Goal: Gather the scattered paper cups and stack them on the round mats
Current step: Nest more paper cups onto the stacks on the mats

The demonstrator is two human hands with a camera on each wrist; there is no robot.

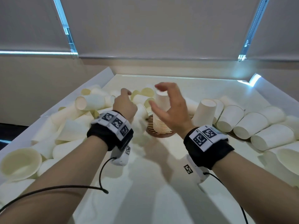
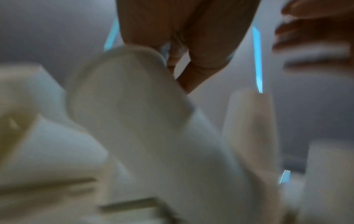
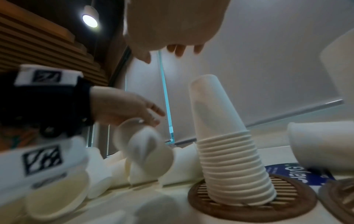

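**Cup stacking station: one stack on the mat, both hands above the bench**

Far left: a pile of loose paper cups (image 1: 69,120) lies on its sides against the raised white edge of the bench (image 1: 161,183). One large cup (image 1: 20,160) sits at the near left corner with its mouth facing up and toward the camera.

Left of centre: the left hand (image 1: 124,105) hovers over the loose cups, wrist wrapped in a black band with printed markers (image 1: 113,126). From the right wrist view its fingers (image 3: 153,112) reach down to a blurred cup (image 3: 145,145) just below them. Contact cannot be confirmed; the left wrist view is too blurred to settle whether the grip is closed on anything.

Centre: a stack of upside-down cups (image 1: 161,117) stands on a round brown slatted mat (image 1: 159,135), leaning slightly in the right wrist view.

Right of centre: the right hand (image 1: 171,107) hangs beside and above the stack, grip wide, fingers spread and curved, holding nothing. Thumb and fingertips are clear of the top cup.

Right: a single upside-down cup (image 1: 204,113) stands near the stack. Beyond it a row of cups (image 1: 252,126) lies on its sides toward the right edge. A second mat (image 3: 337,197) and a blue printed card (image 3: 298,172) lie just right of the first mat.
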